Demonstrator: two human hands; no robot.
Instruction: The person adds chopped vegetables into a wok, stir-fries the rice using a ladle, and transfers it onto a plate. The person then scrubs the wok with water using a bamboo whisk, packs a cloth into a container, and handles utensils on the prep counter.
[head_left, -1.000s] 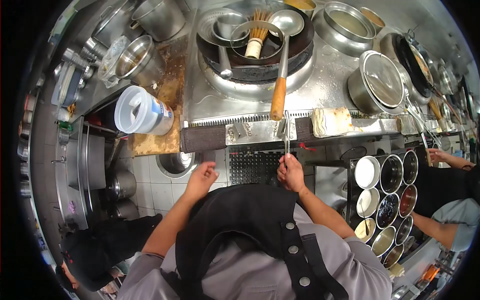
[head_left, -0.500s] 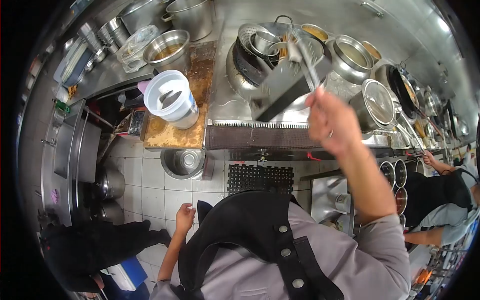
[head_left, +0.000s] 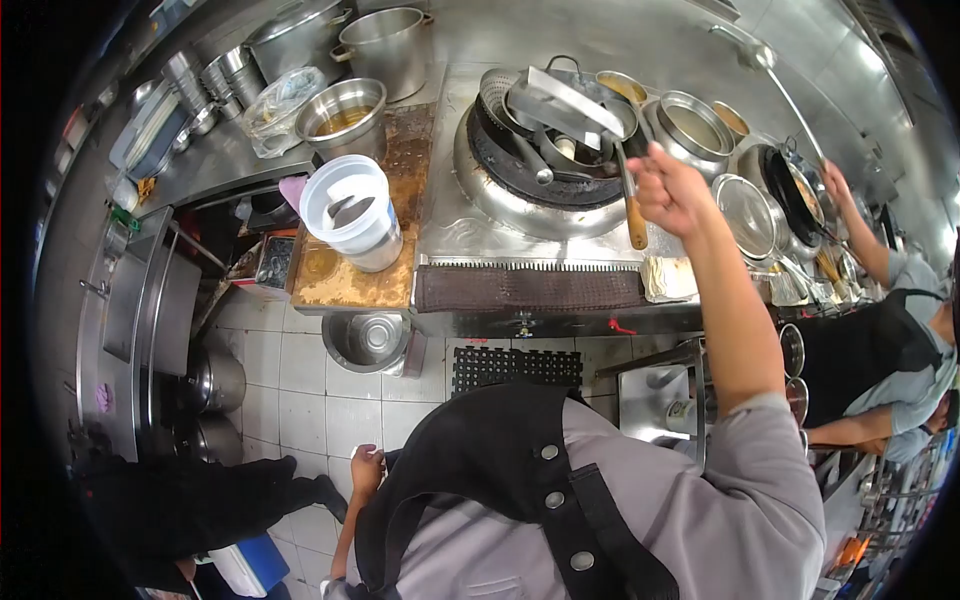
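My right hand (head_left: 672, 192) hangs above the stove's front right, its fingers loosely bent and partly apart, with nothing visible in them. Just left of it, a long handle (head_left: 636, 215) with a wooden end slants down from the cookware. An angular metal piece (head_left: 572, 100), its exact kind unclear, lies tilted over the pans and strainers stacked in the black wok (head_left: 497, 168). Low beside my apron, my left hand (head_left: 367, 470) is closed, with a small whitish bit at the fingers that I cannot make out.
A white plastic tub (head_left: 350, 205) with a dark utensil inside stands on the wooden board (head_left: 330, 280) at left. Metal pots (head_left: 685, 130) and a round strainer (head_left: 748, 215) line the right. A co-worker's hand (head_left: 835, 185) there lifts a ladle (head_left: 765, 60). Another person's legs (head_left: 240, 500) are at left.
The metal piece has gone from in front of the wok to on top of its cookware, and my right hand has let go. At right, the co-worker's arm has risen with a ladle.
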